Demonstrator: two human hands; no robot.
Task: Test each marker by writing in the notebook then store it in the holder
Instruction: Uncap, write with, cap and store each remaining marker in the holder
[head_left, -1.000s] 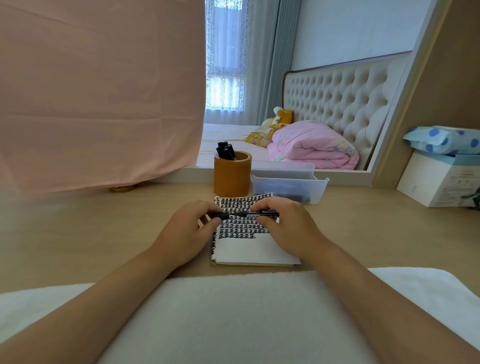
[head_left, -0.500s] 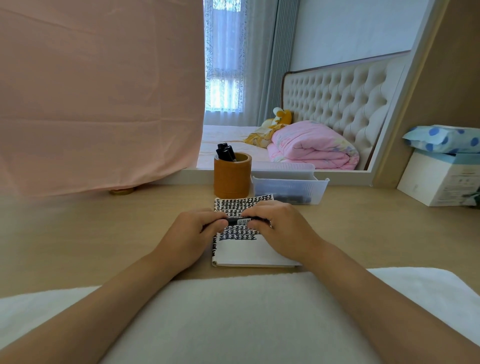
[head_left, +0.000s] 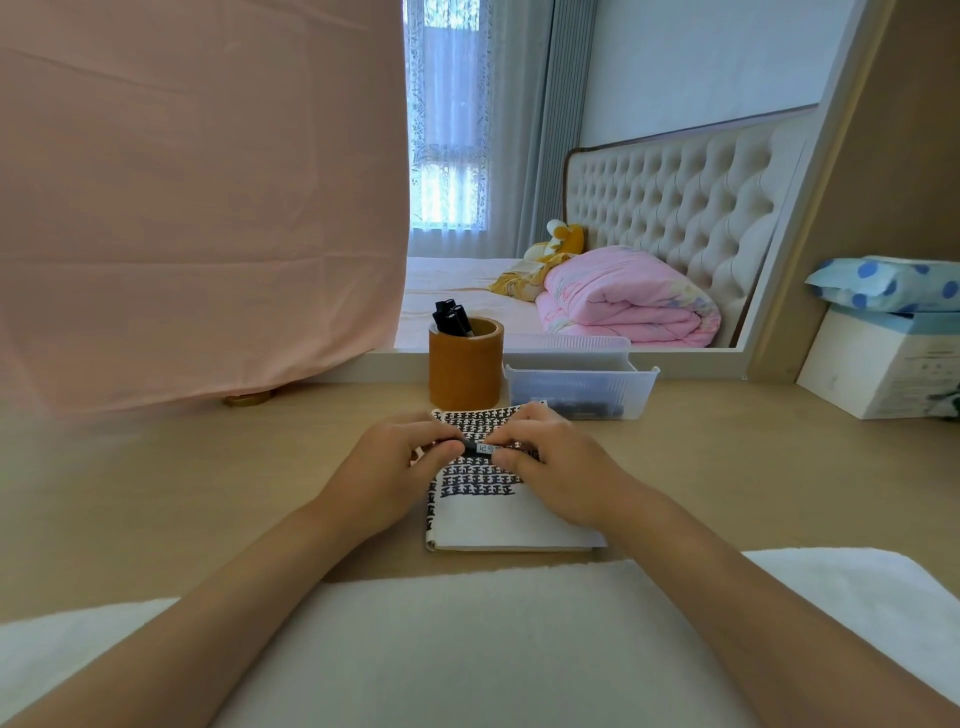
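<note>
Holding one black marker (head_left: 484, 448) level just above the notebook (head_left: 511, 525), the left hand (head_left: 387, 470) pinches its left end in the fingertips, and the right hand (head_left: 558, 467) pinches the rest of the barrel between thumb and fingers, hiding that end. Whether the cap is going on or coming off cannot be told, as the join is covered. The notebook lies open midway along the near edge of the counter (head_left: 727, 467). Its upper half is filled with close rows of black marks, and the lower half of the page is blank. The holder (head_left: 465, 371) stands behind the notebook toward the far edge and has several black pens (head_left: 451, 318) standing in it, leaning to its left side. Their exact count is not clear. A clear tray (head_left: 641, 387) sits just right of the holder at the far edge, with dark items along its bottom, judged to be markers awaiting test. Assessment: the task is well under way but not complete. Done: a number of markers tested and stored, going by the written rows and the filled holder. Outstanding: the marker in hand is not yet in the holder, and the tray's contents appear untested. The page has room for further test lines.
</note>
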